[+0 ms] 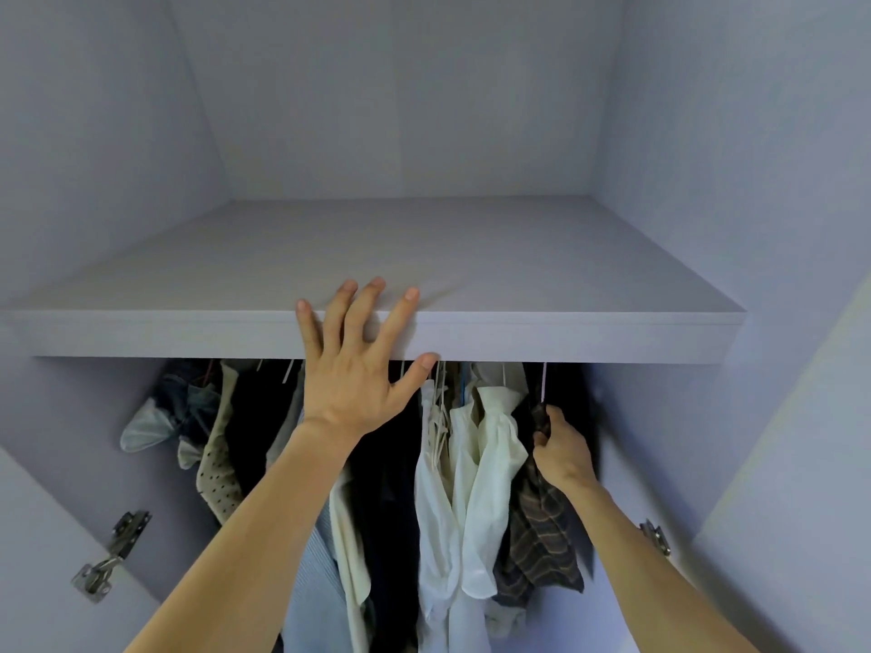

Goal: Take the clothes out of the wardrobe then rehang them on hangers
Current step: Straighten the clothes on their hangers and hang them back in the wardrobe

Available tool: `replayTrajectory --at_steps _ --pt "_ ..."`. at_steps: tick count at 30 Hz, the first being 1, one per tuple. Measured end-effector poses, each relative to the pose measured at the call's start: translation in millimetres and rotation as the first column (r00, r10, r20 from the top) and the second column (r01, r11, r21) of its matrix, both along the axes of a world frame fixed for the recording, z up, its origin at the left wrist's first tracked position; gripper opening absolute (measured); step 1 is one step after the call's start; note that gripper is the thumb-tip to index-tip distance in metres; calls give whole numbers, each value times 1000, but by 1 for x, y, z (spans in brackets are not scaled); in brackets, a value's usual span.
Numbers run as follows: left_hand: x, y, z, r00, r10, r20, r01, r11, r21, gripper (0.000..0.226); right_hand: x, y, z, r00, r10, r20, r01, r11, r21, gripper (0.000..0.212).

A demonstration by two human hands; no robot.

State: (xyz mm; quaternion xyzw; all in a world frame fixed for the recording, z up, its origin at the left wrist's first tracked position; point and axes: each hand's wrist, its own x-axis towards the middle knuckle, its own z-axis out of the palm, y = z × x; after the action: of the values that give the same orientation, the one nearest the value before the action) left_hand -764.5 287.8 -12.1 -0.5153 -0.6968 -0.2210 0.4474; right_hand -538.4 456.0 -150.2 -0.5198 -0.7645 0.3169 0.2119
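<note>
Shelf (pixel 565 334) overhangs packed clothes (pixel 471 464); rail access seemingly tight.

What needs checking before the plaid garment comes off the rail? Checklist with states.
1. Right hand grips plaid garment near its top: ok.
2. Left hand free, fingers spread on shelf edge: ok.
3. Hanger stem unhooked from the rail: cannot tell, the shelf hides the rail.
4. White shirt apart from the plaid garment: not ok, it hangs against it.
5. Wardrobe front open for the pull: ok.

Matt laminate shelf (pixel 471 266), shiny metal hinge (pixel 110 558), soft cloth clothes (pixel 471 487).
</note>
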Motion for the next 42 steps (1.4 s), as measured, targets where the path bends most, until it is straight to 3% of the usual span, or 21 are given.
replayTrajectory --at_steps 9,15,20,22,26,29,36,42 --pt "6 -4 2 999 13 34 -11 999 -40 74 -30 -8 -5 968 199 150 -200 980 -9 60" --pt "17 -15 12 993 67 94 -52 987 -154 74 -24 -7 -9 972 179 155 -179 984 -14 60" --pt "36 -56 -3 954 89 286 -34 981 -192 76 7 -43 -4 974 111 197 -130 988 86 60" --pt "44 -93 -29 913 148 380 -36 957 -287 79 16 -73 1 977 151 153 -175 972 158 53" --pt "59 -191 -99 744 352 568 -35 869 -493 73 22 -151 14 938 346 -18 -328 902 280 40" --pt "82 -288 -148 570 521 635 -90 808 -582 67 19 -230 17 839 544 -15 -515 801 306 34" --pt "183 -529 -219 100 783 614 -273 615 -740 66 23 -417 -17 456 886 82 -870 425 249 31" --pt "326 -698 -251 -310 691 653 -453 496 -740 63 48 -569 -48 35 986 163 -990 11 142 32"
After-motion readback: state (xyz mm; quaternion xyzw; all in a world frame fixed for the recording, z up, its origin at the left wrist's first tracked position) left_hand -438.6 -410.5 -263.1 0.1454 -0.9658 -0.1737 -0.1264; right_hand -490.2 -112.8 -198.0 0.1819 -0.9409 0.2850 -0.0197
